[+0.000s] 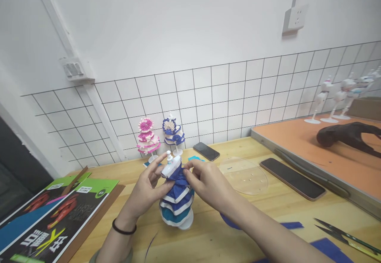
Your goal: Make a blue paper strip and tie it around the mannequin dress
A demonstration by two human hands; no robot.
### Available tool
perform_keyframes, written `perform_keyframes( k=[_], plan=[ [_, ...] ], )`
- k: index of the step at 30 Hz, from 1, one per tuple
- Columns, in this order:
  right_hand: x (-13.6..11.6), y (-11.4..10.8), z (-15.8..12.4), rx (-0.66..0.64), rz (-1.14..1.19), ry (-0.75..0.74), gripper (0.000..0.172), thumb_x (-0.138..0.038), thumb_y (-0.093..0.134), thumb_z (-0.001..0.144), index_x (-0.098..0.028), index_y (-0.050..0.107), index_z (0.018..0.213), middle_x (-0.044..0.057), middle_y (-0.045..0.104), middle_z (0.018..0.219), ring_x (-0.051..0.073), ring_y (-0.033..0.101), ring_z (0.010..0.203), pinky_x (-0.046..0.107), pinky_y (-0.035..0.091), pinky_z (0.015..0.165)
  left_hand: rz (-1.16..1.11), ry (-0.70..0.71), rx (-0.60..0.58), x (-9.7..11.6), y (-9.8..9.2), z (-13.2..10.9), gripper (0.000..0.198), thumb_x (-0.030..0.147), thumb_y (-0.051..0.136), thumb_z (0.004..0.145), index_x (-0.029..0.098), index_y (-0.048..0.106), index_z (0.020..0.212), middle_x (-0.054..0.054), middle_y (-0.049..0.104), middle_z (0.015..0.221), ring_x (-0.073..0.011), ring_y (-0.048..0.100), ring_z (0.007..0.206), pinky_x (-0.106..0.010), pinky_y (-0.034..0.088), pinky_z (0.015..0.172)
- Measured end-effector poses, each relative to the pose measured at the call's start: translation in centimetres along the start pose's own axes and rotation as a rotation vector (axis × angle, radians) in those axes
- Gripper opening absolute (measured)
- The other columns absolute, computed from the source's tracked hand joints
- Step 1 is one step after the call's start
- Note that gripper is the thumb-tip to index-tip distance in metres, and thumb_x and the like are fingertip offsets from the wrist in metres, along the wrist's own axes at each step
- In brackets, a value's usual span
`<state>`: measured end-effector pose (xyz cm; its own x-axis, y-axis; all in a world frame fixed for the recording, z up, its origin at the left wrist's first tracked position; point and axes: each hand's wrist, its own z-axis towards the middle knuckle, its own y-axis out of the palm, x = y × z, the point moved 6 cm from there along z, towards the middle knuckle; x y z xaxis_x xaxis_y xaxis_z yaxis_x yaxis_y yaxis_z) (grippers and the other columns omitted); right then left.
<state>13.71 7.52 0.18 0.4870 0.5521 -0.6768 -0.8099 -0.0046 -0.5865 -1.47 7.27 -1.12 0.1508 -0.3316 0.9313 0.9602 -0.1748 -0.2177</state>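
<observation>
On a round white base stands a small white mannequin figure [172, 167] in a tiered paper dress [176, 203] of dark blue and teal layers with white bands. My left hand [150, 183] grips its torso from the left, thumb across the waist and fingers up near the neck. From the right, my right hand [205, 177] pinches the blue paper at the figure's shoulder between thumb and fingertips. Part of the bodice is hidden behind the fingers. Blue paper [230, 220] lies partly under my right forearm.
Behind stand a pink dressed figure [148, 138] and a blue one [174, 134]. Phones [206, 151] [293, 177], a clear disc [244, 175] with tiny bits, and scissors [342, 237] lie rightward. Books [68, 215] occupy the left; an orange board [297, 136] bears bare mannequins [324, 98].
</observation>
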Motion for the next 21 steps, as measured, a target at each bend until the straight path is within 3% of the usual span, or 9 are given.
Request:
perform_keyframes(
  k=[9, 21],
  plan=[
    [0.2, 0.1, 0.1, -0.040, 0.063, -0.008, 0.016, -0.027, 0.048, 0.083, -0.019, 0.061, 0.087, -0.005, 0.048, 0.049, 0.010, 0.043, 0.046, 0.018, 0.028, 0.043, 0.003, 0.009, 0.001, 0.0, 0.1, 0.1, 0.079, 0.025, 0.068, 0.072, 0.018, 0.026, 0.138, -0.010, 0.052, 0.129, -0.0218, 0.052, 0.114, -0.025, 0.044, 0.093],
    [-1.0, 0.2, -0.2, -0.024, -0.170, -0.163, 0.015, -0.014, 0.049, 0.082, -0.016, 0.060, 0.074, -0.001, 0.060, 0.059, 0.010, 0.049, 0.051, 0.020, 0.029, 0.049, -0.001, 0.010, 0.011, -0.6, -0.1, 0.2, 0.076, 0.027, 0.067, 0.072, 0.017, 0.029, 0.137, -0.011, 0.044, 0.135, -0.0215, 0.051, 0.115, -0.025, 0.046, 0.091]
  ],
)
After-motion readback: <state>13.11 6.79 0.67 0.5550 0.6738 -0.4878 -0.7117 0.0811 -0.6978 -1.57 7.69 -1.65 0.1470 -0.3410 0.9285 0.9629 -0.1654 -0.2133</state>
